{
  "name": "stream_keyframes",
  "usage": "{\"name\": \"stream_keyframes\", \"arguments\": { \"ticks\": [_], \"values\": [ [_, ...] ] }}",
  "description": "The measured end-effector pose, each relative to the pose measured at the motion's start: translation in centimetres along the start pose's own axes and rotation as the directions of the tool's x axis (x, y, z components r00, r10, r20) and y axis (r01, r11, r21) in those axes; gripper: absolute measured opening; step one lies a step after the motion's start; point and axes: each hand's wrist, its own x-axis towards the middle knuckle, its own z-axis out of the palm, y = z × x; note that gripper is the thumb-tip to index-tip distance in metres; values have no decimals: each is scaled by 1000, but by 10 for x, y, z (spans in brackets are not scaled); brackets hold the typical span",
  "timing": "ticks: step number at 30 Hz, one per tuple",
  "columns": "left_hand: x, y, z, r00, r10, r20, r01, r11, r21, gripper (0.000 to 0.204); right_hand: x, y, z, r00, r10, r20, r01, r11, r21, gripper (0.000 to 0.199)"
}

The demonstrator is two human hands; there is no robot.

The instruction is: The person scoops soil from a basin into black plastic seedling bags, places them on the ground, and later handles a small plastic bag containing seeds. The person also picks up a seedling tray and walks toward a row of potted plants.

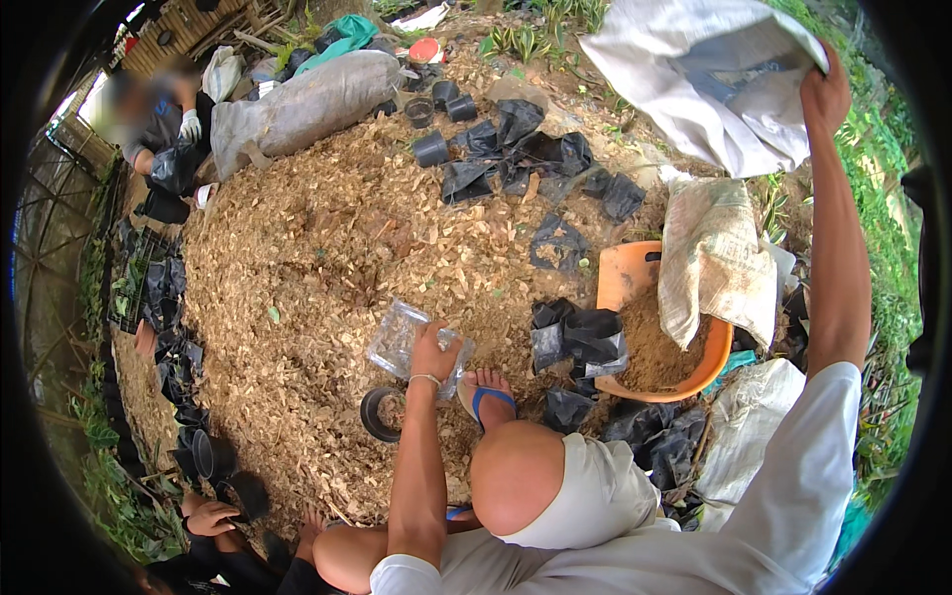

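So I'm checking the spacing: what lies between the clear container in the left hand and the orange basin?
Head view: a sandalled foot and black bags.

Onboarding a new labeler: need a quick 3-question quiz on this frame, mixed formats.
1. True or false: the left hand rests on a clear plastic container.
2. Multiple choice: what does the raised right hand grip? A) an orange basin B) a white woven sack C) a black pot
3. Fill in: the orange basin holds brown soil and has a ____ draped over its rim.

Key
1. True; the container lies on the wood chips just in front of the sandalled foot.
2. B
3. sack; a worn pale sack.
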Motion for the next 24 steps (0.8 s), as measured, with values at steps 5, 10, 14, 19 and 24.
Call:
{"name": "stream_keyframes", "arguments": {
  "ticks": [5,10,14,19,24],
  "values": [
    [-7,-6,13,1000,-4,21,3,999,45,51,-60,78,8,955,-52,290,78,994,-79,62],
    [-9,-12,22,991,-56,124,51,998,44,56,-191,159,26,581,-72,811,312,940,-140,60],
    [-18,-8,19,987,-120,106,116,992,48,58,-287,167,38,255,83,963,163,978,-128,66],
    [-22,-3,6,989,-95,116,92,995,29,59,-314,141,40,-148,225,963,337,927,-165,78],
    [-17,9,7,984,-95,153,93,995,21,57,-288,40,25,161,263,951,418,855,-307,57]
  ]
}}
